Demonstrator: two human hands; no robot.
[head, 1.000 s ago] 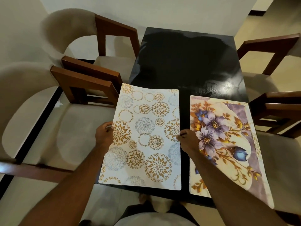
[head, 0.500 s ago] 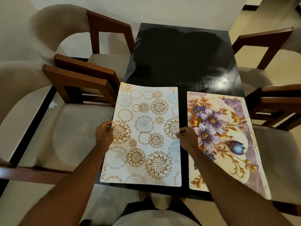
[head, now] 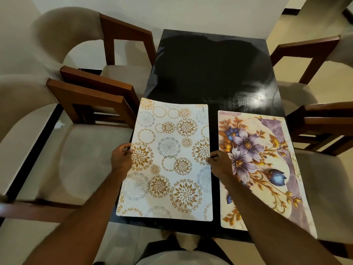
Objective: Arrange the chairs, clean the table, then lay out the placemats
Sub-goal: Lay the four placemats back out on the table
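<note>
A white placemat with gold and grey circle patterns (head: 168, 161) lies on the near left part of the black table (head: 210, 73). My left hand (head: 122, 157) pinches its left edge and my right hand (head: 219, 163) pinches its right edge. Its left side overhangs the table edge. Beside it on the right lies a floral placemat with purple and blue flowers (head: 263, 165), flat on the table; my right forearm crosses its lower part.
Two beige cushioned chairs with brown wooden arms (head: 91, 96) stand at the table's left, and two more (head: 324, 127) at its right. The far half of the table is bare and glossy. A wall stands behind the table. My feet show below the near edge.
The patterned placemat has barely shifted on the table; both hands keep their grip on its edges. The view has tilted slightly downward.
</note>
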